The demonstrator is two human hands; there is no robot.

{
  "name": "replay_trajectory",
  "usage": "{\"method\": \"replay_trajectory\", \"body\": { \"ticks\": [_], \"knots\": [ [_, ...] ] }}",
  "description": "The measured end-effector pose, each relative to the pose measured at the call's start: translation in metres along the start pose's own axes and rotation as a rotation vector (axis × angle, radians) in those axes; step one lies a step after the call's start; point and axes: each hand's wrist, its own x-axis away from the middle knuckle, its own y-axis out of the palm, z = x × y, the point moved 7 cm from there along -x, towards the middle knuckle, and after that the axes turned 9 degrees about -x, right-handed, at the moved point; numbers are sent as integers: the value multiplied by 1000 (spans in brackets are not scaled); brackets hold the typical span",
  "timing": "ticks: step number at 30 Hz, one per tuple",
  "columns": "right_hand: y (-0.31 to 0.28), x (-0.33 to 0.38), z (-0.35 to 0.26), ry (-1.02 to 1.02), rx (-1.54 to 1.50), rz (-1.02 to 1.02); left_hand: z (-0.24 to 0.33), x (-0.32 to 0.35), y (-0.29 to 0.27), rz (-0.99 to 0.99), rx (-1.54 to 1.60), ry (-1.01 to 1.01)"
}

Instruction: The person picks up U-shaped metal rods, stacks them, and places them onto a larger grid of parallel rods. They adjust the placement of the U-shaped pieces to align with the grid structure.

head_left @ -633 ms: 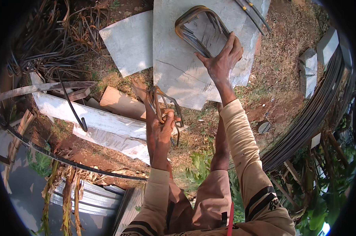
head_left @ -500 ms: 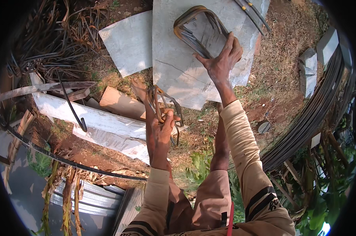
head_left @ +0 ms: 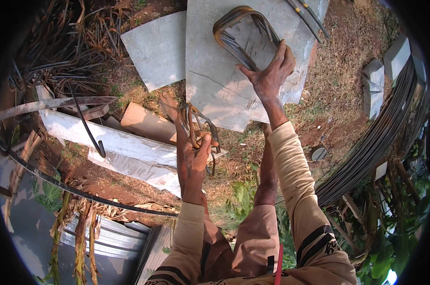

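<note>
My right hand (head_left: pixel 273 80) is at the near end of a bundle of bent rebar stirrups (head_left: pixel 222 37). Thumb and fingers span the bundle's two sides and press on the bars. These stirrups, rusty at the far bend, lie stacked as a long rectangle on a grey flat sheet (head_left: pixel 210 66). Closer to my body, my left hand (head_left: pixel 196 154) is closed around a few smaller-looking stirrups (head_left: pixel 190 114), held tilted in front of my left shin. Part of their lower bars is hidden by the fingers.
A tangled heap of bent bars (head_left: pixel 58 52) lies far left. White boards (head_left: pixel 115 137) and a wooden block (head_left: pixel 146 122) rest beside my left foot (head_left: pixel 168 105). Long rods (head_left: pixel 367 147) curve along the right, near concrete blocks (head_left: pixel 374 85). Two dark bars (head_left: pixel 304 19) lie on the sheet's far edge.
The whole view has shifted very slightly. Both hands keep their places on the stirrups.
</note>
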Motion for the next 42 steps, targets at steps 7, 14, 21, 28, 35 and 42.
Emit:
{"method": "replay_trajectory", "body": {
  "ticks": [7,14,21,28,35,42],
  "knots": [
    [-16,0,-12,-28,-19,14,8,2,4,22,-52,-3],
    [-76,8,-67,104,-433,-375,26,9,9,15,-16,-62],
    [-62,56,-75,638,-1525,-805,72,1,34,-30,20,15],
    [-61,52,-87,593,-1806,-658,73,1,45,-36,30,1],
    [-59,45,-91,640,-2218,-649,59,11,46,-156,-7,-33],
    [-60,64,-66,735,-1607,-715,56,10,42,-151,-71,-20]
  ]
}}
